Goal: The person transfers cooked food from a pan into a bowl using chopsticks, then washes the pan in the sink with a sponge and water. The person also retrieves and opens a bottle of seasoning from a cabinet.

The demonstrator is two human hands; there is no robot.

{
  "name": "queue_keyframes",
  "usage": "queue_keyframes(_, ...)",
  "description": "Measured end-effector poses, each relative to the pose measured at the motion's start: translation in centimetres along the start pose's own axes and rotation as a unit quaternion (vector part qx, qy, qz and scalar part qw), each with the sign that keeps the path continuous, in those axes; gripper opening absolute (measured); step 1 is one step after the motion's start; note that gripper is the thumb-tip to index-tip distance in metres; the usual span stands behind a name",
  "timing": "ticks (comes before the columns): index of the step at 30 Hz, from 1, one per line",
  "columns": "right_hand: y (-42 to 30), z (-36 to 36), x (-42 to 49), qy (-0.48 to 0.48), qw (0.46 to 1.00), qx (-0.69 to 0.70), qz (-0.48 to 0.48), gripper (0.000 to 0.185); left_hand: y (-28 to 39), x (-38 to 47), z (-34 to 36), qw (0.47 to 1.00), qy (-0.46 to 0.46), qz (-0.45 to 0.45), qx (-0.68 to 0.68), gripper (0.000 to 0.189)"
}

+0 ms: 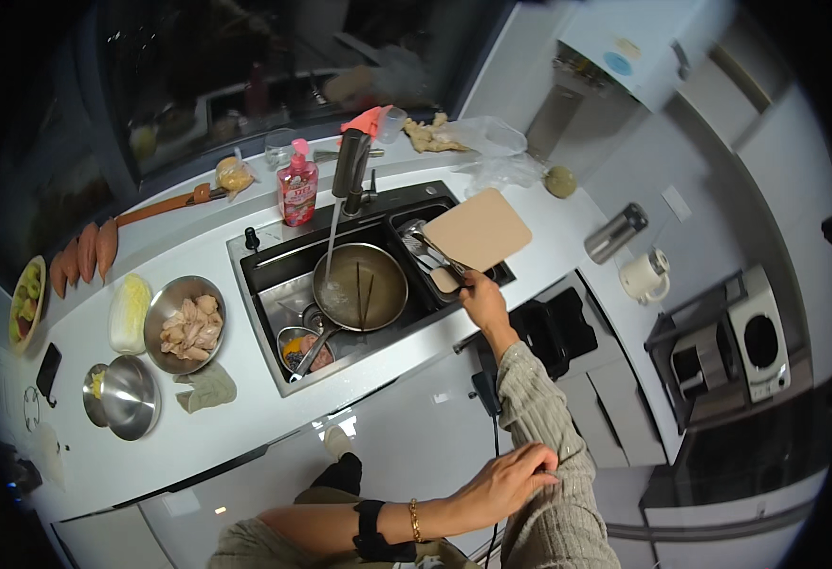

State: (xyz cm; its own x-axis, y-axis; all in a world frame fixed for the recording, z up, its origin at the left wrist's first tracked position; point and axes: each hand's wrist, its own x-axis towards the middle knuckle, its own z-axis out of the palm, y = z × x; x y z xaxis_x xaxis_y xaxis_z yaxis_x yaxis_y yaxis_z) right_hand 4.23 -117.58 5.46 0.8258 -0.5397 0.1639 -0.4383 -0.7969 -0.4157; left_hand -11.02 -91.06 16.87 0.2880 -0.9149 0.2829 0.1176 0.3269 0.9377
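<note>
My right hand [485, 302] is at the right end of the sink, its fingers closed round the end of a slim utensil [451, 261] beside the beige cutting board [480, 229]; its kind is unclear. My left hand [507, 485] lies across my right forearm, its thumb and fingers pinching the knitted right sleeve [555, 455]. Water runs from the faucet [350, 163] into a frying pan [387, 284] in the sink, where two chopsticks [367, 302] lie. A small bowl of food [306, 352] sits beneath the pan's handle. Spoons and other utensils fill the black side basket [427, 291].
Left of the sink are a steel bowl of raw meat [192, 327], a napa cabbage [130, 313], a cloth [206, 389] and an empty steel bowl [130, 398]. A pink pump bottle [298, 188] stands behind the sink. A thermos [615, 232] and kettle [644, 276] stand right.
</note>
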Motion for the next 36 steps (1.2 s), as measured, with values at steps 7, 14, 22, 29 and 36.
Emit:
queue_keyframes(7,5.4,4.8,14.2,0.04,0.997,0.007,0.072,0.034,4.8,5.6,-6.6,0.845,-0.314,-0.053,-0.43,0.014)
queue_keyframes(14,5.4,16.0,27.6,-0.054,0.848,0.504,0.153,0.024,-1.1,13.3,-18.1,0.933,-0.28,-0.126,-0.186,0.023)
queue_keyframes(22,0.0,26.9,38.2,-0.204,0.837,0.487,0.145,0.069,-13.0,8.1,-27.7,0.873,0.4,-0.279,-0.005,0.025)
queue_keyframes(29,-4.9,28.7,39.0,-0.271,0.846,0.447,0.104,0.078,-18.6,-1.6,-27.7,0.722,0.633,-0.278,0.02,0.02)
queue_keyframes(36,-5.8,28.0,39.6,-0.209,0.932,0.286,-0.082,0.072,-20.4,-4.7,-30.8,0.6,0.595,-0.355,0.399,0.02)
